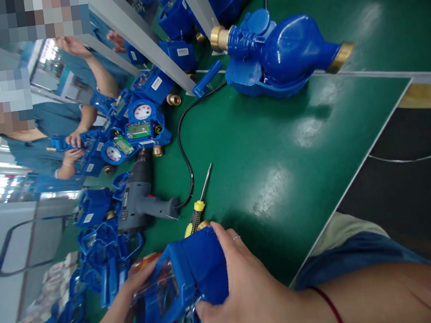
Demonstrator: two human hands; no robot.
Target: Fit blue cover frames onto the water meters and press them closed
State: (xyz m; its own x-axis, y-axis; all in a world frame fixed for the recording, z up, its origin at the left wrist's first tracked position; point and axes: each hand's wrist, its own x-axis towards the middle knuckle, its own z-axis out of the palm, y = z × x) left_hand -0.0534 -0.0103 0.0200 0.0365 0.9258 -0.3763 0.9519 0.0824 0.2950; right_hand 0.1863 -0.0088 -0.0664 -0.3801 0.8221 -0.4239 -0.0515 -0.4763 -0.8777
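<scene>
right hand (249,278) holding blue housing (207,259), bottom centre of view, over the near part of the green table (253,151). thumb in front, fingers round the far side, most of them hidden by the housing; one ring shows. left hand (125,319) also on it, curled round the clear-windowed side, thumb and one finger spread apart; rest of that hand cut off by the bottom edge. what sits behind the clear window (167,289) is hard to make out, glare and blur. lower end of the housing runs out of frame. orange-ish bit by the left index finger, can't tell what.

just beyond: yellow-black screwdriver (197,211), handle end partly covered. grey power drill (136,192) left of it, black cable (184,134) running off behind the big blue meter (288,53), which lies on the table with brass ends. opened meters (140,126) with circuit boards and dials crowd past the drill, overlapping. blue parts heap (100,249) at left, blurred, can't count. two co-workers behind the posts, faces pixelated; nearer one's hands (74,147) on a blue part, details too small.
</scene>
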